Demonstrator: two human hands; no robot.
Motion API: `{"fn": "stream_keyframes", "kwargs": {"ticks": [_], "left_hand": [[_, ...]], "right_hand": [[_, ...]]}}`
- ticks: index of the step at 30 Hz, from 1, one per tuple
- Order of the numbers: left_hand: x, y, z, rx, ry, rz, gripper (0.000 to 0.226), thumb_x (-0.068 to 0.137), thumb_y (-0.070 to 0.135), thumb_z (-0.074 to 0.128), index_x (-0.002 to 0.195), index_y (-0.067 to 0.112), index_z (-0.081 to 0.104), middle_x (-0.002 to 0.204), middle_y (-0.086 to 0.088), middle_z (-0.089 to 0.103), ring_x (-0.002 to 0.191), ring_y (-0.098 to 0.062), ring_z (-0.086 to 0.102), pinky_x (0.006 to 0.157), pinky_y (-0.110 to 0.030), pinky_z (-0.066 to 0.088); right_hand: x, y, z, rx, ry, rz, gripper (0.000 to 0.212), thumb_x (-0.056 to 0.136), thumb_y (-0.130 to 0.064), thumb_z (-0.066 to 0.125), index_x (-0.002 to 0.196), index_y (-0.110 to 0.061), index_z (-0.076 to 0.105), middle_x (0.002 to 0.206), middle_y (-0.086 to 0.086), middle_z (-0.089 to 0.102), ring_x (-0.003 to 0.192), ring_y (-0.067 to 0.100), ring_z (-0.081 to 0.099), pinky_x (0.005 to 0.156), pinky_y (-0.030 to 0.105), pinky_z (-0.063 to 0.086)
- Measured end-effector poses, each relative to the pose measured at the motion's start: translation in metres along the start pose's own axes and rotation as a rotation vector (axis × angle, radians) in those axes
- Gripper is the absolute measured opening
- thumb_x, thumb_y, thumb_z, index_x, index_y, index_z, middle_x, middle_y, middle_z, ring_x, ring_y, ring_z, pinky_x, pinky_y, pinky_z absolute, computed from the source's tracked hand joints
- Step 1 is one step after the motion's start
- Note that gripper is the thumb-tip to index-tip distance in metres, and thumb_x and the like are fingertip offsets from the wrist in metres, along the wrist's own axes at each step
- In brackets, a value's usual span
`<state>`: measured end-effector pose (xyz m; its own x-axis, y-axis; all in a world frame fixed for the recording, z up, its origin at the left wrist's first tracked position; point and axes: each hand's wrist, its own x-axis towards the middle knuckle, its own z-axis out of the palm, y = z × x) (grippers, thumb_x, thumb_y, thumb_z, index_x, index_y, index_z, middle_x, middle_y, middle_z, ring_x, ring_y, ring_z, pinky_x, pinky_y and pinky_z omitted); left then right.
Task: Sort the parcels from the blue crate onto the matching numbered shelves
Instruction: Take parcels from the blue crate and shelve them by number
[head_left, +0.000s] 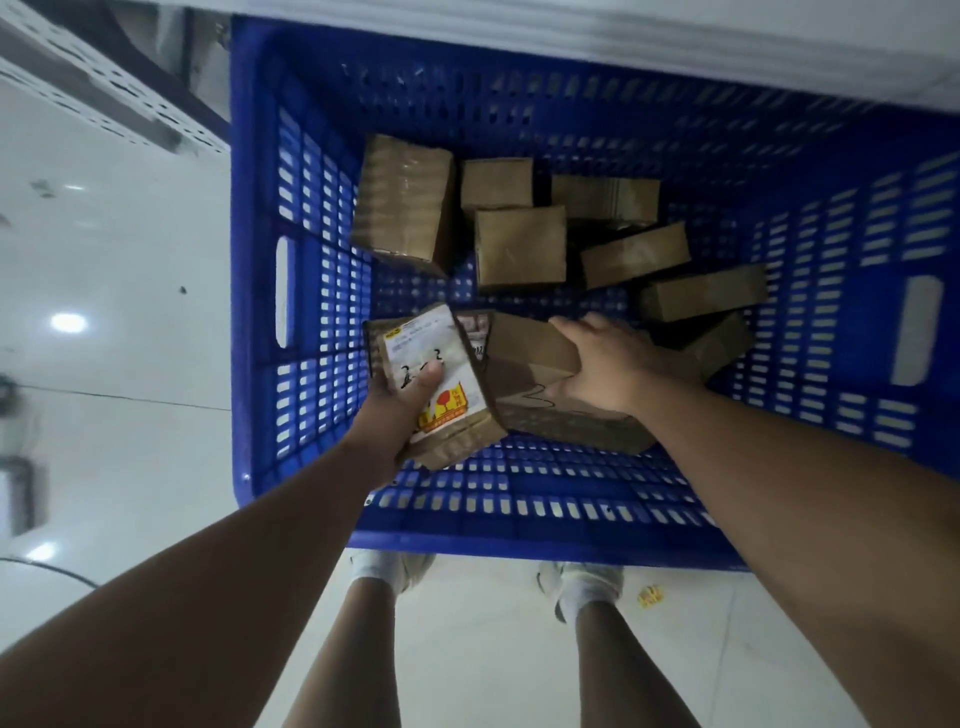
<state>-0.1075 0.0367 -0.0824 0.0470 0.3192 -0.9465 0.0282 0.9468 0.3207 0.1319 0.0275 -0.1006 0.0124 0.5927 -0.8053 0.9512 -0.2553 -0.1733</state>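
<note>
The blue crate (260, 270) stands on the floor at the person's feet, so both arms reach down into it. Beyond both grips, on the crate floor, the loose parcels (519, 244) lie at mixed angles, brown faces up and no labels showing.

Under the right hand (602, 364) sits the large parcel (530, 353). The fingers hook over its far edge and the thumb presses its near face. That clasp looks meant to tip or lift it so its marking can be found. Its long axis runs across the crate, out to the left of that grip, until it touches the other held parcel.

The left hand (400, 410) holds the labelled parcel (415, 338) from below, fingers hidden underneath and the thumb clamped on the white label. It is raised above the crate floor and tilted label-up towards the head camera, probably so the shelf number can be read. Its long axis runs away from the wrist, leaning slightly left, with the far end highest. Handwritten figures show just beyond the thumb, but I cannot read them surely.
</note>
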Motion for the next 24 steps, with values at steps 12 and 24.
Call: {"fn": "stream_keyframes", "kwargs": {"ticks": [12,24], "left_hand": [[-0.075,0.057,0.022,0.124,0.051,0.119,0.045,0.077,0.03,0.076,0.114,0.02,0.052,0.09,-0.004,0.073,0.067,-0.017,0.072,0.052,-0.033,0.057],[-0.177,0.111,0.065,0.441,-0.219,0.3,0.066,0.067,0.029,0.076,0.125,0.015,0.047,0.104,-0.009,0.071,0.086,-0.025,0.072,0.07,-0.039,0.059]], "right_hand": [[-0.059,0.025,-0.139,0.439,-0.094,-0.006,0.091,0.075,-0.059,0.072,0.152,-0.036,0.027,0.154,-0.001,0.033,0.135,0.021,0.039,0.104,0.029,0.035],[-0.169,0.052,-0.228,0.49,-0.408,0.068,0.074,0.066,-0.049,0.075,0.134,-0.029,0.054,0.12,0.0,0.063,0.105,0.022,0.063,0.098,0.041,0.049]]}}
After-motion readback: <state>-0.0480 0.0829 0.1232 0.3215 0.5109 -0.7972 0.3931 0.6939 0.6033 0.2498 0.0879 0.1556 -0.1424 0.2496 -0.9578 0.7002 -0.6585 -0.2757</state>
